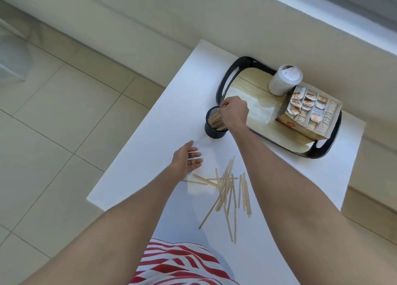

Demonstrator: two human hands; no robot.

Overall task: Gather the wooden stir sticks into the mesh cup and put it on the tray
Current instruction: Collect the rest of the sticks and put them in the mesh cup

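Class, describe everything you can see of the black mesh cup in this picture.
The mesh cup is black and round, with a perforated wall showing inside its rim. It stands upright on the white table, just off the tray's near-left edge, not on it. A bundle of wooden stir sticks stands inside. The right hand is closed over its mouth.

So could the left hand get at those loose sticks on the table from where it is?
Probably yes. The left hand hovers open just beside the loose wooden stir sticks, with only bare white table between. The right hand is busy over the mesh cup, well clear.
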